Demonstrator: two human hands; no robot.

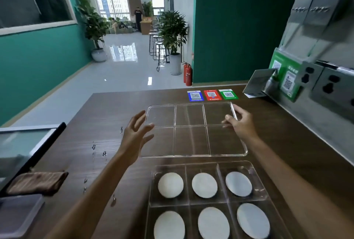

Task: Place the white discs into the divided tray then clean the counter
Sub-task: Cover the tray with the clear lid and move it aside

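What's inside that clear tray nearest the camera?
The near tray holds six white discs, one per compartment. The bottom edges of the front three run out of frame, so those are only partly visible.

Both forearms are bare right down to the wrists, with no sleeve showing anywhere. The left hand (136, 135) and right hand (241, 124) are ungloved (no rings, watch or bands visible).

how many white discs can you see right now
6, one per compartment of the near clear tray: back row left, middle, right; front row left, middle, right, partly cut off.
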